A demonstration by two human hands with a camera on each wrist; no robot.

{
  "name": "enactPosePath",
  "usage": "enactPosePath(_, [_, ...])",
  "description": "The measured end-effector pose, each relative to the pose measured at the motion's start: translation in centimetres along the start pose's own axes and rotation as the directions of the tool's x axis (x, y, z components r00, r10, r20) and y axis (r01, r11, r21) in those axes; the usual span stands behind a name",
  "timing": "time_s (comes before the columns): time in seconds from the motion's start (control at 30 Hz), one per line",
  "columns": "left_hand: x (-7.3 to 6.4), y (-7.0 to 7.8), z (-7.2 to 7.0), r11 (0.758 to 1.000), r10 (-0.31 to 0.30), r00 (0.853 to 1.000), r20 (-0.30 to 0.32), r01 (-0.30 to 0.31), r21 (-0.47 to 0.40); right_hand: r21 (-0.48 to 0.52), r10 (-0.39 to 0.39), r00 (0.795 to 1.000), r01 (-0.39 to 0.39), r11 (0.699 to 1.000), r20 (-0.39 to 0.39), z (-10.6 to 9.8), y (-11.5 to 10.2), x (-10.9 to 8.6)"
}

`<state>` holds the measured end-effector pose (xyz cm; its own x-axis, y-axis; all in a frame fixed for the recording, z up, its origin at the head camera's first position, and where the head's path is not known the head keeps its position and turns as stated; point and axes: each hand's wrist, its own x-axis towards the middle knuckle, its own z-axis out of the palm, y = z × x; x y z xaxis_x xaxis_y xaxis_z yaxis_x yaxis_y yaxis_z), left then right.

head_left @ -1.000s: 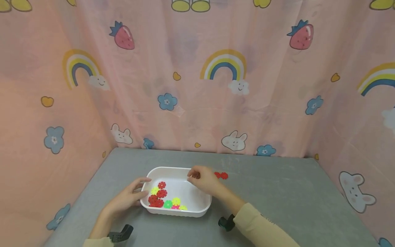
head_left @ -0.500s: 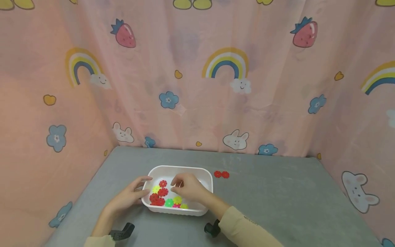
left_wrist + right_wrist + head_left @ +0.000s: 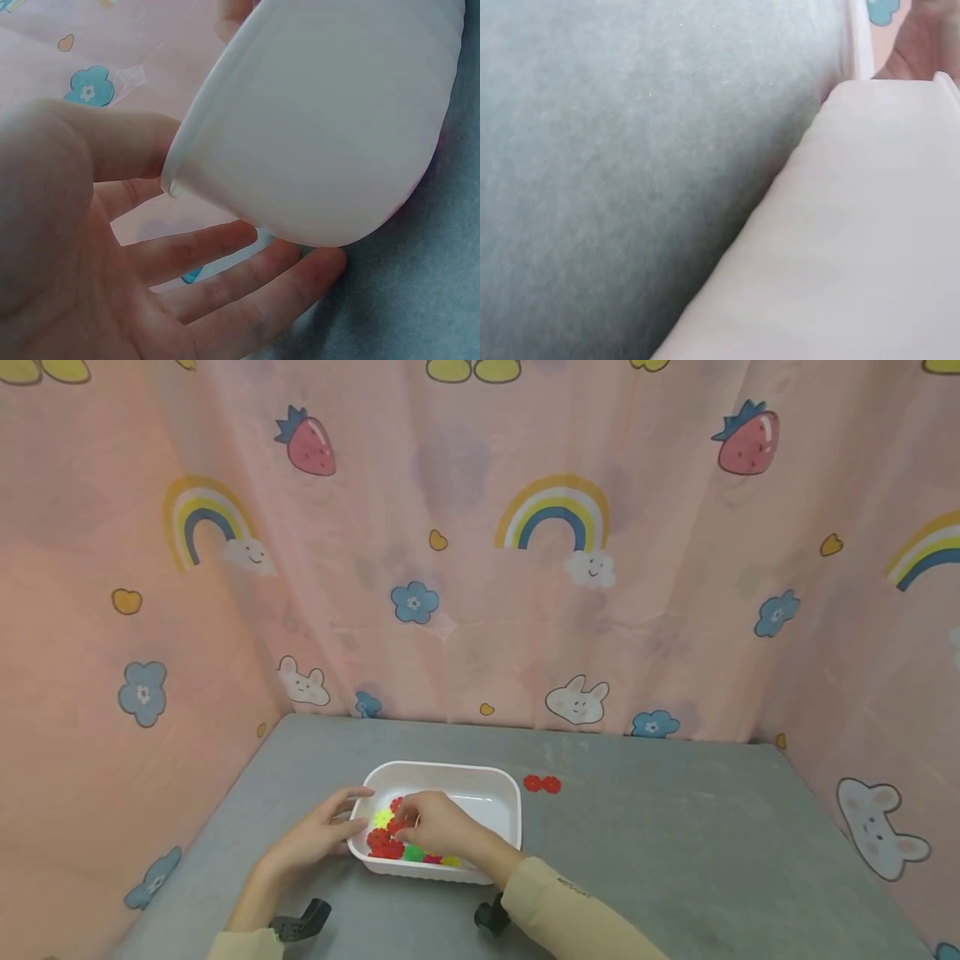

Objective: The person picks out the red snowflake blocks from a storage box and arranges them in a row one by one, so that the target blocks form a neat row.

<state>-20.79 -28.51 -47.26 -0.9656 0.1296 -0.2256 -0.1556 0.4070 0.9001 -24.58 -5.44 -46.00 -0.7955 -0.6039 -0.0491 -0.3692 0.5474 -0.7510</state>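
A white plastic tray (image 3: 491, 866) stands on the grey table, also seen from outside in both wrist views. My left hand (image 3: 318, 831) holds its left end. In the left wrist view the thumb (image 3: 139, 146) hooks over the rim and the fingertips lie against the outer wall. Inside the tray lie red notched discs (image 3: 378, 839), a yellow disc (image 3: 382, 819) and a green disc (image 3: 413, 853). My right hand (image 3: 442, 822) reaches into the tray, its index finger and thumb apart around the red discs. Whether it touches one is unclear. The tray wall hides its fingers in the right wrist view.
Two red notched discs (image 3: 542, 784) lie side by side on the table just beyond the tray's right end. The grey tabletop (image 3: 675, 835) extends to the right. A pink patterned curtain (image 3: 487, 635) encloses the back and sides.
My right hand has moved left across the tray, from its right rim to the red discs at the left. My left hand keeps its place on the tray.
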Motion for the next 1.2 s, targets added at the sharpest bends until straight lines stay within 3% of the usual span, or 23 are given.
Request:
enactPosePath(0.3, [0.3, 0.1, 0.0, 1.000, 0.022, 0.999, 0.023, -0.022, -0.007, -0.141, 0.011, 0.999, -0.005, 0.990, 0.046, 0.8, 0.1, 0.9])
enactPosePath(0.67, [0.0, 0.2, 0.0, 1.000, 0.007, 1.000, 0.005, -0.007, -0.005, -0.196, 0.004, 0.996, 0.014, 0.980, 0.092, 1.5, 0.5, 1.4])
enactPosePath(1.2, [-0.2, 0.2, 0.1, 1.000, 0.000, 1.000, 0.000, 0.000, -0.008, -0.018, 0.033, 0.999, -0.032, 0.999, 0.008, 0.3, 0.9, 0.3])
